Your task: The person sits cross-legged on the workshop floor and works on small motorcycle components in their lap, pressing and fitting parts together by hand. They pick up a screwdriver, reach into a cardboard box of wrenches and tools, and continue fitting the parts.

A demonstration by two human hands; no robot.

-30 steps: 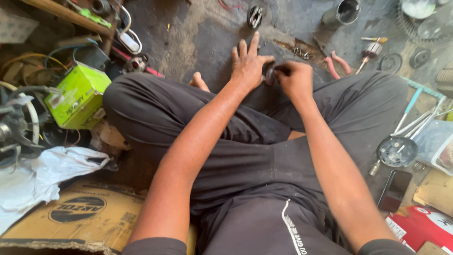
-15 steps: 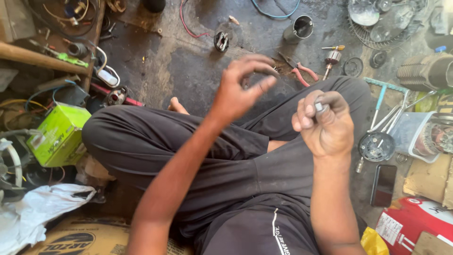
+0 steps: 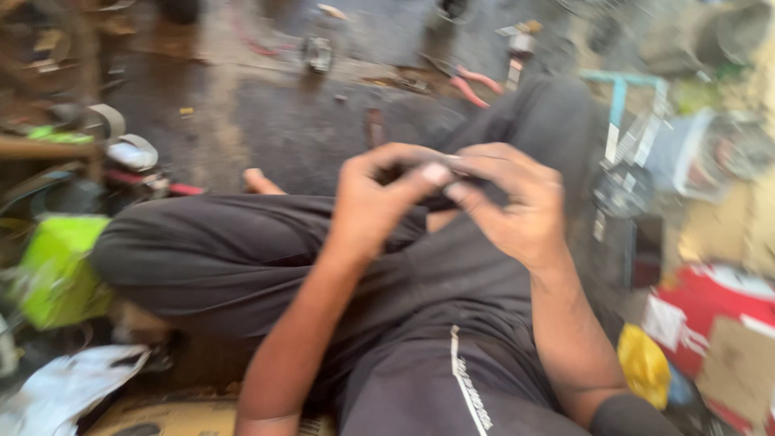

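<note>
The view is blurred by motion. My left hand (image 3: 373,202) and my right hand (image 3: 517,206) meet in front of me, above my crossed legs in dark trousers (image 3: 242,258). The fingertips of both hands pinch a small dark part (image 3: 428,187) between them; its shape is too blurred to tell. My left thumb lies across its top. A bare foot (image 3: 262,182) shows just behind my left knee.
I sit on a dark, stained floor (image 3: 323,113). Red-handled pliers (image 3: 478,83) lie beyond my hands. A green box (image 3: 50,274) and white cloth (image 3: 64,386) are at the left, cardboard (image 3: 182,418) below. A teal frame (image 3: 617,93), red box (image 3: 714,311) and yellow item (image 3: 643,365) crowd the right.
Both hands rose from the floor toward my lap. My right hand brought up a small part, and my left hand closed in on it. The view shifted and blurred.
</note>
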